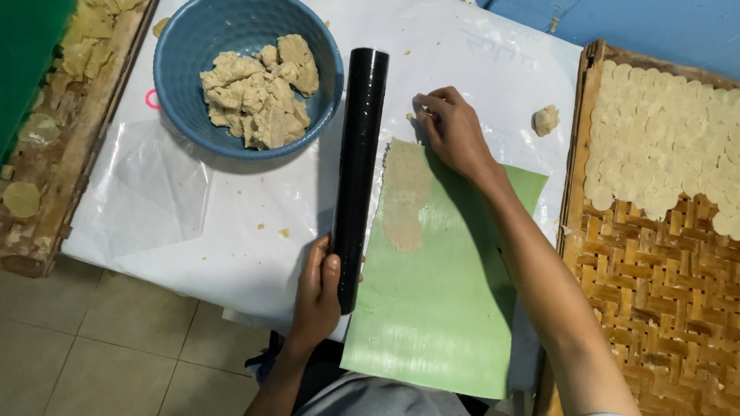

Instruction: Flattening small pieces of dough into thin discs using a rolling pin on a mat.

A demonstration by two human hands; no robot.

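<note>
Your left hand is wrapped around the black roller's near end. At 1 o'clock, your right hand presses curled fingertips onto the green sheet's far corner, beside flattened dough.

2 bare forearms, no sleeves, no rings or watch on left hand or right hand. Grey cloth at lap, just below green sheet.

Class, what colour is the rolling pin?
Black and glossy rolling pin, clearest in the head view.
</note>
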